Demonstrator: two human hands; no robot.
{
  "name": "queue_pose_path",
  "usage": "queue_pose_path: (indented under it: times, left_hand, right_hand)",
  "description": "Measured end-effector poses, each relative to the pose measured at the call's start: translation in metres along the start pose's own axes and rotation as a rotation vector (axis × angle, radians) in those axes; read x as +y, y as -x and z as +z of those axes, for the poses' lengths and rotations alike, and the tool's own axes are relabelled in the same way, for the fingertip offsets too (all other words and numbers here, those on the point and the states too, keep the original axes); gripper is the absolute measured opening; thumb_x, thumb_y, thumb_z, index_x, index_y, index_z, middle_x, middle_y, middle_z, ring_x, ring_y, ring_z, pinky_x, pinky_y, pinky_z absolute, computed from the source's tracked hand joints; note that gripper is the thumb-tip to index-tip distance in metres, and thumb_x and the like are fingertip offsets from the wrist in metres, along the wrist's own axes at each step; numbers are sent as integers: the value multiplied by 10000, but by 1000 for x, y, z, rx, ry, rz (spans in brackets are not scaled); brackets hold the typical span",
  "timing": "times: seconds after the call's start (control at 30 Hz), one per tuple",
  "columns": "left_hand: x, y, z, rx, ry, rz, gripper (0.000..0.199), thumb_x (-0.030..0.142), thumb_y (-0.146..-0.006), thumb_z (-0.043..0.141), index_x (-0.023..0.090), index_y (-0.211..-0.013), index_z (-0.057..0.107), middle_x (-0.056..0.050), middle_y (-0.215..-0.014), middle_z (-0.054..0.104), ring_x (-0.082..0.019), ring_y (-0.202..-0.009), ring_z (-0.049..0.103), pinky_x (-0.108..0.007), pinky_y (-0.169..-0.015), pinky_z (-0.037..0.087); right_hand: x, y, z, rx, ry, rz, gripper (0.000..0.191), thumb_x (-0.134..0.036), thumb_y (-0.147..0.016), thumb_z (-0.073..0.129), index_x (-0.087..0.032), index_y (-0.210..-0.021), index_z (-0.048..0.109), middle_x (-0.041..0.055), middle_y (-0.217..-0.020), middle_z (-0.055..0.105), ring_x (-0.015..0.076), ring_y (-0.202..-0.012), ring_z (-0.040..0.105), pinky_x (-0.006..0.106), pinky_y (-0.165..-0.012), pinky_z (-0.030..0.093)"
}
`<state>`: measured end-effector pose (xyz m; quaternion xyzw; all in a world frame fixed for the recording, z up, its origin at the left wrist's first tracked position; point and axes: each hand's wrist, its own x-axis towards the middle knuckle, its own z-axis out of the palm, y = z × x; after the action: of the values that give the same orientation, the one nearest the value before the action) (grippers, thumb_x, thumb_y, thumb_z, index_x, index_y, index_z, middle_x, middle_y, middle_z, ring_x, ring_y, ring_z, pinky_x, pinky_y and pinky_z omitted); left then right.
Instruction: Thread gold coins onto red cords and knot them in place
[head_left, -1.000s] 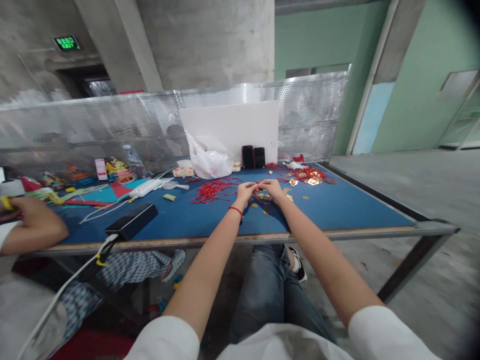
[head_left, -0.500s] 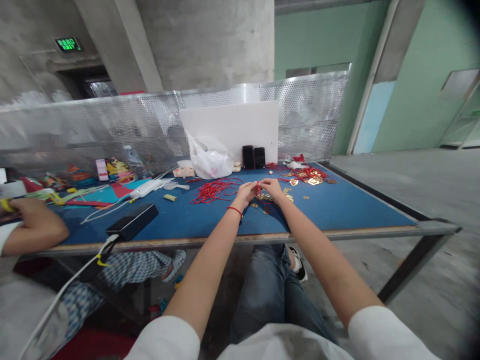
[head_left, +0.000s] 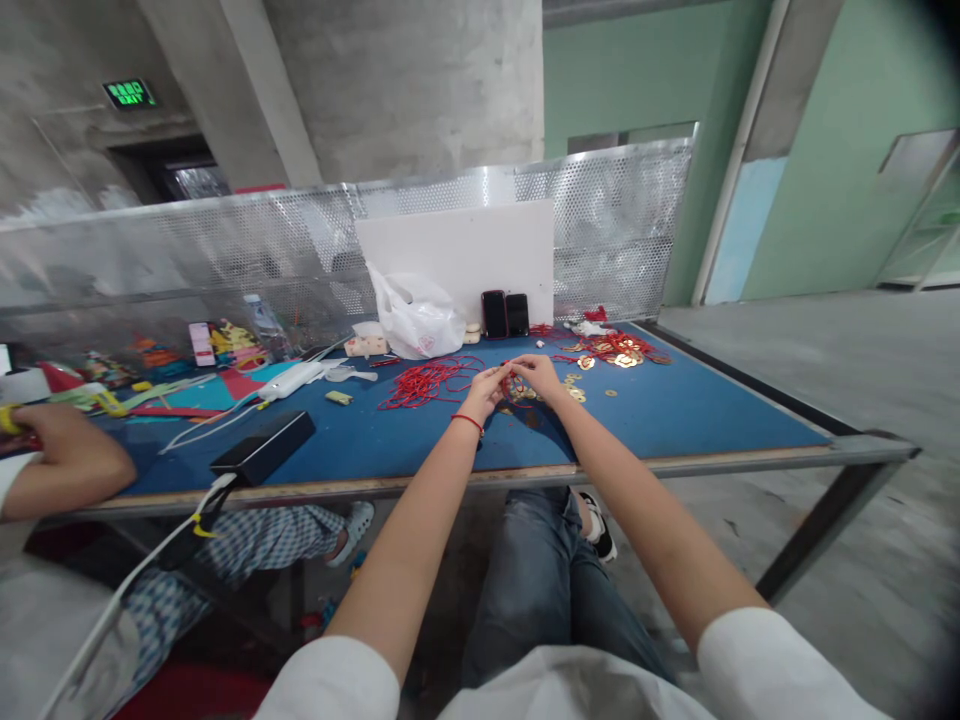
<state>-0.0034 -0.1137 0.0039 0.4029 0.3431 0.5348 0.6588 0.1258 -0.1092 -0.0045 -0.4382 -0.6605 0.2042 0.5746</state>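
My left hand (head_left: 486,391), with a red string bracelet at its wrist, pinches red cord above the blue table. Touching it or nearly so, my right hand (head_left: 541,377) has its fingers closed on the same cord. A loop of the cord hangs below the fingers; its finer shape is too small to make out. Gold coins (head_left: 576,394) lie just beside and behind my right hand. To the left of my left hand spreads a loose pile of red cords (head_left: 424,384).
More red cords with gold coins (head_left: 626,350) lie at the back right. Behind are a white plastic bag (head_left: 424,318) and two dark phones (head_left: 494,314). A black box (head_left: 264,447) sits at the front left, near another person's arm (head_left: 82,455).
Both hands have shifted slightly left, and my right hand has tilted over toward my left. A loop of red cord now shows beneath the fingers. The whole view has moved a little.
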Motion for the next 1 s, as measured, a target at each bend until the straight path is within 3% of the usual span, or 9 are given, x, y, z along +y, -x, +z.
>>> queue_pose_path:
  times: [0.3,0.5,0.63,0.73,0.9,1.0]
  left_hand:
    - [3,0,2,39,135,-2,172,87,-743,683,108,-618,567,22,-501,540,-39,-453,490,-156,-502,389]
    - [2,-3,-1,33,196,18,149,108,-731,700,121,-646,577,13,-548,585,-52,-491,530,-169,-549,421]
    - [1,-5,-1,12,179,9,121,109,-712,713,121,-670,600,-6,-604,634,-65,-530,573,-175,-563,435]
    - [1,-6,-1,17,149,5,93,83,-705,707,114,-689,621,-23,-634,654,-73,-555,593,-182,-596,450]
    - [2,-6,-2,17,155,31,109,15,-710,664,113,-744,631,-7,-616,640,-70,-562,602,-166,-575,450]
    - [2,-4,-1,-18,123,28,146,-17,-688,667,106,-761,636,-11,-622,640,-62,-551,594,-150,-545,436]
  right_hand:
    - [-23,15,-3,119,501,-141,188,-325,-840,546,-194,-816,679,39,-814,658,170,-750,561,266,-658,367]
    - [-33,20,0,9,554,-277,168,-314,-861,526,-199,-821,642,24,-813,604,145,-728,534,250,-639,343]
    - [-33,22,2,-46,632,-254,145,-298,-841,545,-197,-765,615,26,-815,591,153,-736,526,250,-618,327]
    - [-34,22,0,-13,614,-252,148,-304,-835,535,-198,-754,600,30,-817,583,163,-751,520,258,-640,345]
    - [-30,15,-3,195,490,-250,143,-261,-834,486,-177,-879,592,74,-903,599,203,-877,508,302,-796,372]
    - [-21,10,-1,124,435,-94,227,-283,-879,400,-180,-819,594,59,-839,616,182,-792,519,284,-738,376]
